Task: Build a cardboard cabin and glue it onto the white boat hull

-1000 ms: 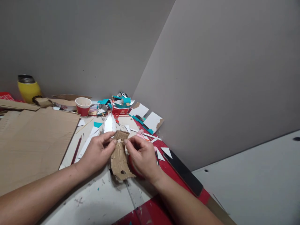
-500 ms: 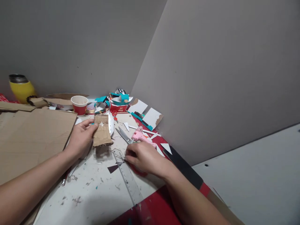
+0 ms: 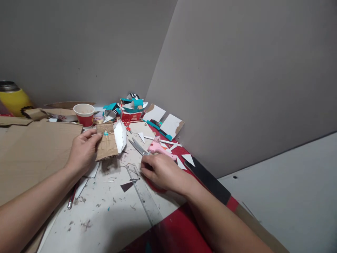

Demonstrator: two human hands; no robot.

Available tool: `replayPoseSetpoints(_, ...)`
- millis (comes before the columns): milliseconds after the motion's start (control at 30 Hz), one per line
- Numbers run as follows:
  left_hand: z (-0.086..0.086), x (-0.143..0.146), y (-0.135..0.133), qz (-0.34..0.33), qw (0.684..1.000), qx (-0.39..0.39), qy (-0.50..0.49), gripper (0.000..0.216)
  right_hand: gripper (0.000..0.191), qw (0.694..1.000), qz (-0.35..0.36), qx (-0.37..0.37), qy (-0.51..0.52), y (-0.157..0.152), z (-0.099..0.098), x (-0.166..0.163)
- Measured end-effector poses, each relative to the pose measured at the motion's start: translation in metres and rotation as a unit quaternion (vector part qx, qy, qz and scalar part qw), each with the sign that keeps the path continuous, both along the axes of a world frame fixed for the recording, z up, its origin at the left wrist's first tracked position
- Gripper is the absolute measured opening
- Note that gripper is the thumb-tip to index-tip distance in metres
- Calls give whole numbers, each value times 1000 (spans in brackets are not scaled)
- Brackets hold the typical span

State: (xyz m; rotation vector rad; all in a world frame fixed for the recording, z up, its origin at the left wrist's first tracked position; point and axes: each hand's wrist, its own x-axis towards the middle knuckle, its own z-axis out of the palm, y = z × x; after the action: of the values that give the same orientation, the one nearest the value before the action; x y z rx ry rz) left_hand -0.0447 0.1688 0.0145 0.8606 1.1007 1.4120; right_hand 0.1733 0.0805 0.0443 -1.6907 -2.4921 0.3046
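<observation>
My left hand [image 3: 83, 147] pinches the left edge of a small piece of corrugated cardboard [image 3: 106, 149], raised over the table. Thin pale sticks and a small turquoise bit [image 3: 106, 133] show on its face. A white paper piece [image 3: 120, 136] juts out at its right side. My right hand [image 3: 163, 172] rests low over the table with its fingers curled; whatever they hold, if anything, is hidden. Scissors [image 3: 138, 146] lie just beyond those fingers, blades apart, and a pink glue gun [image 3: 160, 147] is behind the hand. Below the fingers runs a clear ruler [image 3: 144, 198].
Large cardboard sheets [image 3: 34, 154] cover the left side. A paper cup [image 3: 84, 115], a yellow bottle [image 3: 14, 100] and turquoise paper models [image 3: 134, 104] stand at the back. A black phone-like slab [image 3: 210, 182] lies against the right wall. A pencil [image 3: 71, 200] and paper scraps lie about.
My left hand has moved slightly left with the cardboard, which has turned so that more of the white paper shows. The turquoise bit now appears among the sticks. My right hand stays by the scissors.
</observation>
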Motion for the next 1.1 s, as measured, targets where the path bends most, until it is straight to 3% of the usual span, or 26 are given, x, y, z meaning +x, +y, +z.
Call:
replayPoseSetpoints(167,2,1,0,0,1000,-5,2,21,1,996,68,-60,-12,-8,8,6)
replayPoseSetpoints(233,2,0,0,6,1000,-5,9,21,11,995,79,-55,-33,-11,8,6)
replayPoseSetpoints(500,-1,-1,3,26,1000,2,8,27,18,995,45,-66,-58,-22,2,17)
replayPoseSetpoints(667,-1,-2,5,40,999,7,5,28,7,998,35,0,-46,-32,-6,24)
replayPoseSetpoints(900,0,-3,3,31,999,10,-2,24,9,997,26,-25,-62,-38,-17,16)
replayPoseSetpoints(1100,-3,-3,5,39,999,15,-3,27,15,992,30,-11,-120,-33,-10,6)
